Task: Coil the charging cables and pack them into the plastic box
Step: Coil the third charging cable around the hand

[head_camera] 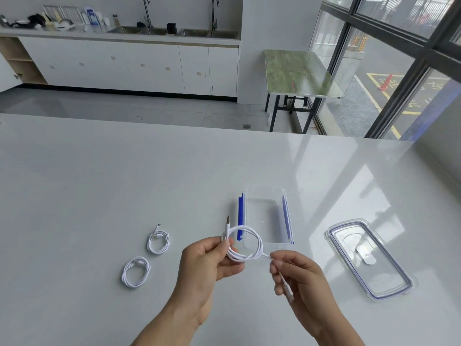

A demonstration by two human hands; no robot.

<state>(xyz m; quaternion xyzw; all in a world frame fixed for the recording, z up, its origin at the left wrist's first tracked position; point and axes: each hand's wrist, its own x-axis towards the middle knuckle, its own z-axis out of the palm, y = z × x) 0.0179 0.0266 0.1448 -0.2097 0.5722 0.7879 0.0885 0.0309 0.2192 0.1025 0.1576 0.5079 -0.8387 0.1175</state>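
Over the table (124, 183) my left hand (209, 265) pinches the cable (245, 245) loops, my right hand (296, 278) holds its end. Two coiled cables (159, 242) lie at nine o'clock; the plastic box (264, 188) at twelve is empty.

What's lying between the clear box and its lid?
Nothing: the head view shows only bare white table between the plastic box and the lid.

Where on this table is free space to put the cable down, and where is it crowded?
Free: the far half of the table, beyond the box and the two coiled cables; the strip between box and lid; the empty box. Crowded: in front of the box, where the left hand and right hand hold the cable.
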